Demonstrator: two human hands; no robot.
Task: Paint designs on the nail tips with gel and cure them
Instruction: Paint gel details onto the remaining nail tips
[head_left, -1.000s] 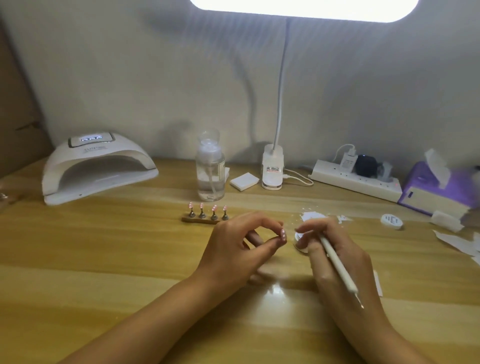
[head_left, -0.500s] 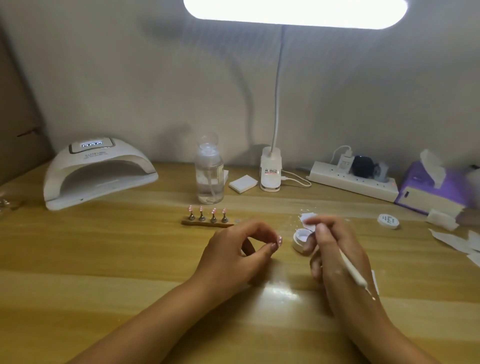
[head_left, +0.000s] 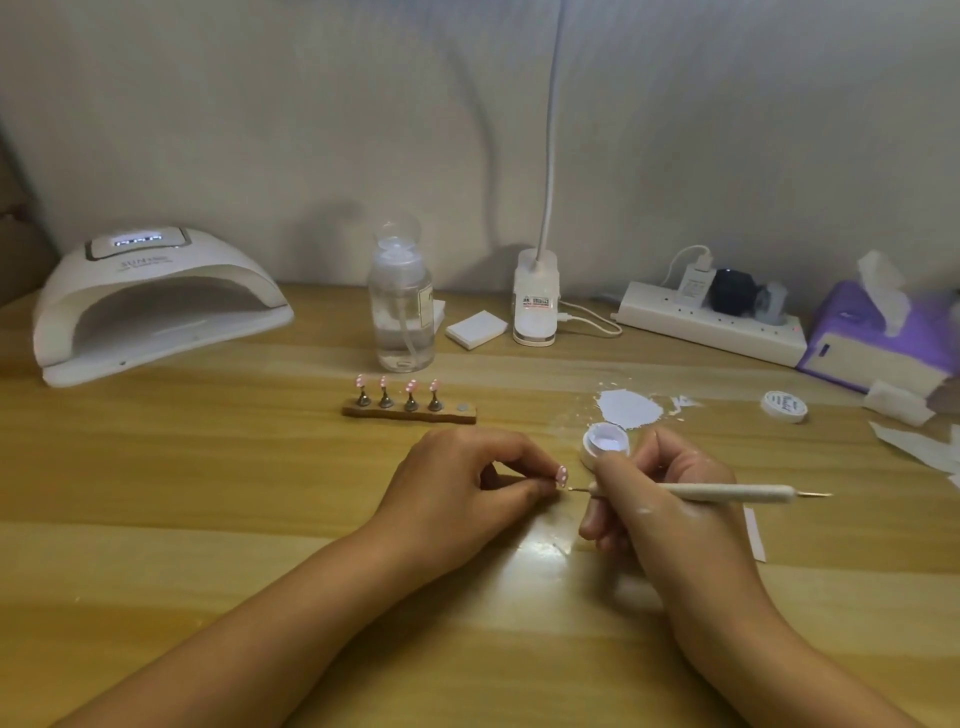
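Pinching a small pink white-dotted nail tip (head_left: 561, 475), left hand (head_left: 462, 488) rests on wooden surface (head_left: 208, 493). Right hand (head_left: 660, 499) grips slim white dotting pen (head_left: 727, 492), point at tip. Dotting step; next needs steady placement, then the white domed curing lamp (head_left: 156, 301).

Dim, soft-focus view, lit from above: glare on the table (head_left: 540, 545), bottle (head_left: 401, 306) shadow on wall, edges bowed.

At the back of the wooden table (head_left: 208, 493) stood a part-filled clear pump bottle (head_left: 401, 317). To its right were a stack of white pads (head_left: 477, 329), a desk lamp's white base (head_left: 535, 301), a loaded power strip (head_left: 711, 325) and a purple tissue box (head_left: 878, 343). Torn white paper (head_left: 629, 408) lay nearer.
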